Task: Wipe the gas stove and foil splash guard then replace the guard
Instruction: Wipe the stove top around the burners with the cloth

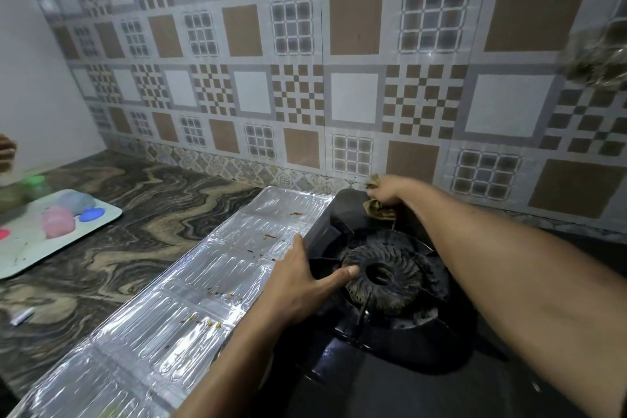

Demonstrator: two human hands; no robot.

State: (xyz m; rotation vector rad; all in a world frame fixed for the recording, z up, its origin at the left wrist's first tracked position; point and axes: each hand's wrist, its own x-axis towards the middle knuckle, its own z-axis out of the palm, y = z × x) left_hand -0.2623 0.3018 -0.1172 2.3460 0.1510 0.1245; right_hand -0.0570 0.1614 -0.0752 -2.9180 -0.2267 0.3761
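Foil guard (pixel 190 295) lies flat lengthwise beside the stove (pixel 390 285); left hand (pixel 298 278) relaxed, right hand (pixel 385 188) clutches a cloth (pixel 376 209) (far corner).

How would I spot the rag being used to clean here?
Start at the black gas stove on the marbled counter. Follow the right hand to the stove's far corner by the tiled wall. There it grips the rag, a crumpled olive-brown cloth, the only soft thing among black metal and the shiny foil splash guard.

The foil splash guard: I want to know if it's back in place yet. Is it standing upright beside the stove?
No, the foil splash guard lies flat on the countertop left of the stove.
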